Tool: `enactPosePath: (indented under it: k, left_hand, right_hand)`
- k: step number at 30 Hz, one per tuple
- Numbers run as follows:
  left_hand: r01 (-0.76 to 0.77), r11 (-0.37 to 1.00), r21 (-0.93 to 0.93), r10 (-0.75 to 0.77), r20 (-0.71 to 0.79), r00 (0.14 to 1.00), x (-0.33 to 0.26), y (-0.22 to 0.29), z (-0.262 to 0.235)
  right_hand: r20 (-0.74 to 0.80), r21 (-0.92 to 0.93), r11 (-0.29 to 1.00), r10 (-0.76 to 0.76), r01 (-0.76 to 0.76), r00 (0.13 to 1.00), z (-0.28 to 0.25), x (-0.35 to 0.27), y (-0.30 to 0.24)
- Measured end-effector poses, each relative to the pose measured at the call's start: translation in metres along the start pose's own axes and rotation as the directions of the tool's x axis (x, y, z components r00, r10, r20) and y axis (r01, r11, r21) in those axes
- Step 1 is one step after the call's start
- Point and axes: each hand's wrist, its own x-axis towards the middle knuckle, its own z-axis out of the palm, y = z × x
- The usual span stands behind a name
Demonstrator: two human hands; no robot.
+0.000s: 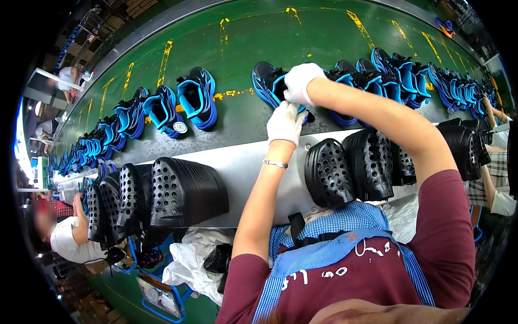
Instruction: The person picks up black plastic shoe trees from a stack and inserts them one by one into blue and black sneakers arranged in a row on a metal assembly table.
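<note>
A black and blue sneaker (265,77) rests on the green conveyor belt in front of me, its toe pointing away. My left hand (285,123), in a white glove, is closed on the heel end of its opening. Over the collar and tongue side is my right hand (304,82), also gloved, with its fingers curled down into the opening. The gloves hide most of the collar, and exactly what the right fingertips pinch is covered. A small dark piece (308,117) shows beside the heel, near the left fingers.
Rows of matching sneakers (197,97) line the belt (259,32) on both sides. Stacked black perforated plastic shoe forms (189,189) stand on the metal ledge (245,186) left of me; more forms (330,173) stand at right. Co-workers (81,237) sit at both sides.
</note>
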Motion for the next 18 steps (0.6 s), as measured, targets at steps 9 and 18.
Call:
enactPosePath:
  k: [9, 18]
  left_hand:
    - [0.13, 0.972, 0.197, -0.209, 0.465, 0.86, 0.03, -0.005, -0.01]
    - [0.115, 0.973, 0.199, -0.199, 0.482, 0.853, 0.048, -0.018, -0.003]
  right_hand:
    - [0.072, 0.18, 0.981, 0.055, -0.067, 0.996, 0.03, 0.029, -0.015]
    - [-0.071, 0.212, 0.977, -0.015, 0.029, 0.997, 0.048, 0.065, -0.007]
